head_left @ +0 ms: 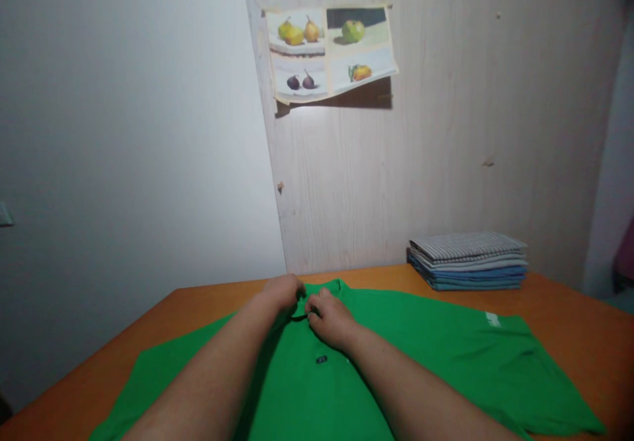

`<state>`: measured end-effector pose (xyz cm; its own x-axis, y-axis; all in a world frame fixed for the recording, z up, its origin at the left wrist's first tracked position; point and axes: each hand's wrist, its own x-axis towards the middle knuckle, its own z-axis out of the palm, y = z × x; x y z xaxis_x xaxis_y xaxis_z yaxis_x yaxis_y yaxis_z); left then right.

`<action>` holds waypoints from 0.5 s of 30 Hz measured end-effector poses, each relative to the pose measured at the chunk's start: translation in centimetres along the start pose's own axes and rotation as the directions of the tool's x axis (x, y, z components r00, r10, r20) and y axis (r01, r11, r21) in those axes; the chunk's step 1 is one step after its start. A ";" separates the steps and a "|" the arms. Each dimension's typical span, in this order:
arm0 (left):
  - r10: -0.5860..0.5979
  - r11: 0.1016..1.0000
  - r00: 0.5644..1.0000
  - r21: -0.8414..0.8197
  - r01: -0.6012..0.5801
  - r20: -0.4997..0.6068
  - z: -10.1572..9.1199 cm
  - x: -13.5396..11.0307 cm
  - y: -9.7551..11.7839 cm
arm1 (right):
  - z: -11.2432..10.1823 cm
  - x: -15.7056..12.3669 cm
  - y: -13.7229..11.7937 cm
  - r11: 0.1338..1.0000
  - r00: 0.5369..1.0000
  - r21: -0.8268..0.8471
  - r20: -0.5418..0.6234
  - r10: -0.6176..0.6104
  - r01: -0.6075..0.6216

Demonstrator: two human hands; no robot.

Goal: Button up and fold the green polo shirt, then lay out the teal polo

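A green short-sleeved shirt point(426, 342) lies spread over the table, its collar towards the far edge. A small dark label point(321, 360) shows below the collar, and a white print marks the right sleeve. At the left side of the collar is my left hand point(286, 292), its fingers curled down onto the cloth and partly hidden. Close beside it, my right hand point(329, 317) pinches the collar with bent fingers. Between the two hands a dark curved strip shows at the neck opening. Both forearms reach across the shirt's front.
An orange-brown wooden table point(198, 302) carries the shirt. At its back right stands a stack of folded cloths point(468, 263), striped on top and blue below. Behind is a pale wood panel with a fruit picture sheet point(329, 51) fixed to it. A white wall point(129, 131) rises on the left.
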<state>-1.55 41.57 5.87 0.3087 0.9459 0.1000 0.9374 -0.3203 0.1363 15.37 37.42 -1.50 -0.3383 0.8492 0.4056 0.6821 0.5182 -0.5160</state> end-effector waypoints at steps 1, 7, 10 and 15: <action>0.005 1.000 1.000 0.016 -0.005 0.026 0.1 0.3 0.0 | 0.0 0.0 0.0 1.000 1.000 0.006 -0.005 0.001 -0.001; 0.004 1.000 0.997 0.028 -0.006 0.075 0.2 1.9 -0.9 | 0.3 0.3 0.1 0.999 0.999 0.027 0.002 0.040 -0.040; -0.001 1.000 0.998 -0.023 0.002 0.062 0.1 2.3 -1.8 | 0.4 0.3 0.2 0.999 0.999 0.030 -0.008 0.034 -0.033; -0.024 0.993 0.999 -0.119 0.028 0.031 0.7 2.4 -2.4 | 0.4 0.6 0.3 0.997 0.998 0.065 -0.029 0.048 -0.046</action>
<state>-2.94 44.64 5.08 0.2909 0.9545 0.0656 0.9199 -0.2979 0.2552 15.12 38.09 -1.72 -0.2864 0.8696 0.4022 0.6533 0.4843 -0.5819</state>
